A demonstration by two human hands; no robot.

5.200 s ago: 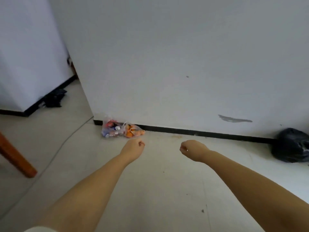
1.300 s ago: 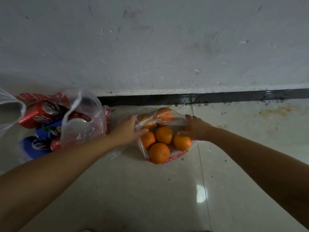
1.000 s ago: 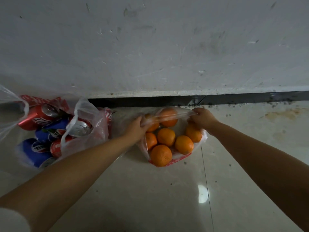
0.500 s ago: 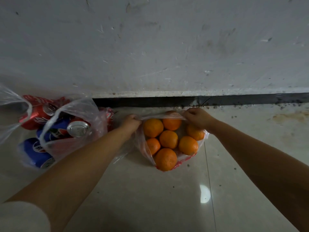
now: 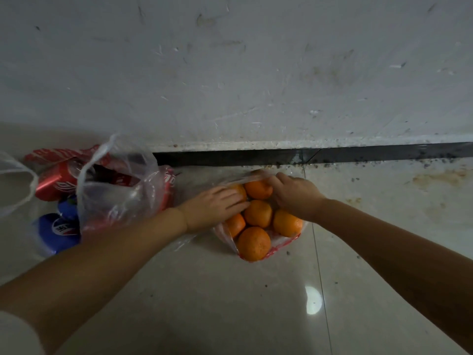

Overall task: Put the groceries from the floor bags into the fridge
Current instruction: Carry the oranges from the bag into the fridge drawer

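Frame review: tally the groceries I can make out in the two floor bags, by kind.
Counting only what shows; more may be hidden.
Oranges in the right-hand bag: 6
Red cans in the left-hand bag: at least 2
Blue cans: 2
Total: at least 10

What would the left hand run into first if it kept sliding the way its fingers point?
Probably the middle orange in the bag; the left hand already reaches toward it, though contact is unclear.

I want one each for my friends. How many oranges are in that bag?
6 show: two at the back, three across the middle, one in front. Hands may hide more.
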